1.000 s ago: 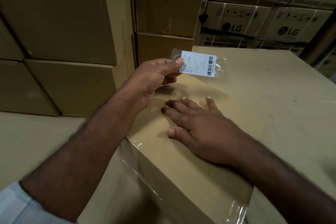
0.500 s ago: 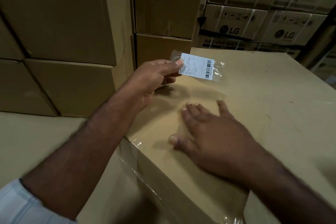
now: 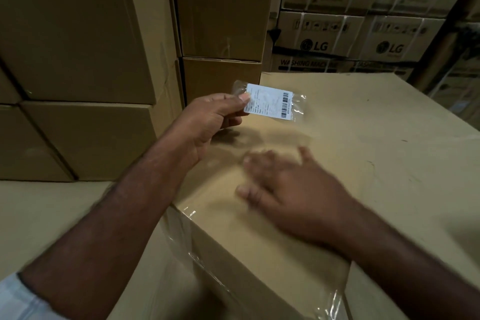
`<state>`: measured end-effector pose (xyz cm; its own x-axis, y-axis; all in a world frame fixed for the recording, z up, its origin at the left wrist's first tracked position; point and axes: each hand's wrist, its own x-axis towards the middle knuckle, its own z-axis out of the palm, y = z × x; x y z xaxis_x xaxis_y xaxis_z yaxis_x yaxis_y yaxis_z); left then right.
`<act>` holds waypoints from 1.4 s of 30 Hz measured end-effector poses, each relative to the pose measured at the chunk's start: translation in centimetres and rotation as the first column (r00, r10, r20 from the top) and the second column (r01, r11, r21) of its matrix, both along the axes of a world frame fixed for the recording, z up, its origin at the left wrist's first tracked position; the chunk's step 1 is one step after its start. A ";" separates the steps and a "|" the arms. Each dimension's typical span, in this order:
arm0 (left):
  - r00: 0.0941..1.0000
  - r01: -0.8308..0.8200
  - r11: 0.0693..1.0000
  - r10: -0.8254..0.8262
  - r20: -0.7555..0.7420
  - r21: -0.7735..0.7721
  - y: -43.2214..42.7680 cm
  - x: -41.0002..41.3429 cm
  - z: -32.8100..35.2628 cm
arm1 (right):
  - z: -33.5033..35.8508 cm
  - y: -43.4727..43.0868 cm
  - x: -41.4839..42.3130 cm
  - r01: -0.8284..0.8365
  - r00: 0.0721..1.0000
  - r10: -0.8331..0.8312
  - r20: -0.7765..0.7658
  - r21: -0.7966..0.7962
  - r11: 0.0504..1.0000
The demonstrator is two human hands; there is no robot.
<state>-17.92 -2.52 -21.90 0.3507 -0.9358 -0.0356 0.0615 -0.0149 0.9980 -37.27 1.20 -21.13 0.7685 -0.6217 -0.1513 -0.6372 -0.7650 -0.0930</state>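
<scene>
At the left of the frame a stack of plain cartons rises, and your pale cuff shows in the lower left corner. From there your left hand reaches up to the middle of the frame. Its thumb and curled fingers pinch the left end of the label, a white barcode slip in a clear pouch. The label hangs in the air near the far left corner of the box, clear of the cardboard, and sticks out to the right of your fingers. Below it and slightly right, your right hand is spread palm down over the box top, fingers apart and holding nothing. It is blurred, so you cannot tell whether it touches. Clear film wraps the box's near corner. LG cartons fill the upper right.

By the look of it, you have the label in hand and a spot on the box under your right palm. The label is not yet on the box. What is left is to bring it down onto the top and press it flat.
</scene>
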 end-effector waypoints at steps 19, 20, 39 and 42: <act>1.000 -0.016 0.999 0.016 -0.001 0.038 0.2 -0.2 0.4 | -1.4 -1.1 -6.1 0.200 0.980 -0.199 -0.022 0.106 0.974; 1.000 -0.015 0.999 0.016 -0.001 0.039 0.2 -0.2 0.5 | -1.2 -3.2 -6.6 0.384 0.923 -0.382 -0.041 0.066 0.921; 0.997 0.067 0.991 -0.070 0.022 0.117 0.4 -0.5 0.4 | -3.1 -2.5 -11.7 0.753 0.515 -0.842 0.162 0.383 0.535; 0.991 0.115 0.986 -0.122 0.055 0.120 0.5 -1.9 0.9 | -3.3 0.7 -11.9 0.469 0.477 -0.867 0.143 0.793 0.389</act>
